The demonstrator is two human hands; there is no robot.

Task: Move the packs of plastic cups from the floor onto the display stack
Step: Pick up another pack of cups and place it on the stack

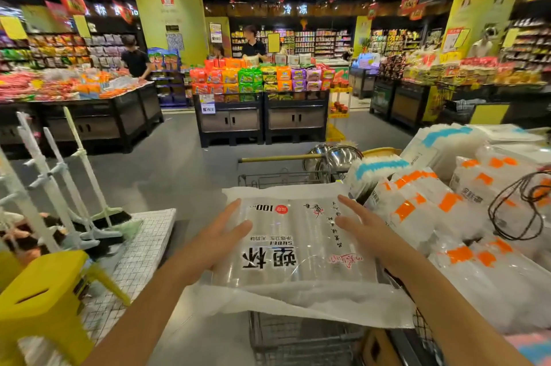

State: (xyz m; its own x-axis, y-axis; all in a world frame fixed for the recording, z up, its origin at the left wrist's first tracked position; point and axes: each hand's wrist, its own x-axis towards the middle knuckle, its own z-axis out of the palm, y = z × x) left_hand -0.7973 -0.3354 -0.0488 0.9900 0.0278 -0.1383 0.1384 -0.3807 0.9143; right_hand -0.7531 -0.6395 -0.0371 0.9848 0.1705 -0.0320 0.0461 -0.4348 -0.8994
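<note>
We see a flat pack of plastic cups lying on top of a wire shopping cart, its long axis running away from us toward the cart's far rail, so that the printed black characters and the "100" read upside down from our side. The pack is clear, glossy film, ribbed by the rows of stacked transparent cups inside, with loose crinkled flaps of plastic at the near and far ends. Our left hand lies on the pack's left edge, its grip spread flat with fingers extended, palm against the film. Our right hand rests on the right side in the same way, fingers straight and slightly fanned, not curled around anything. Just to the right, touching or nearly touching the pack, rises the display stack of similar soft, translucent bags marked with orange and blue blocks. Beyond the cart sit shiny steel bowls. To the left stand a yellow plastic stool, pale brooms leaning upright, and a white gridded sheet on the grey floor.
</note>
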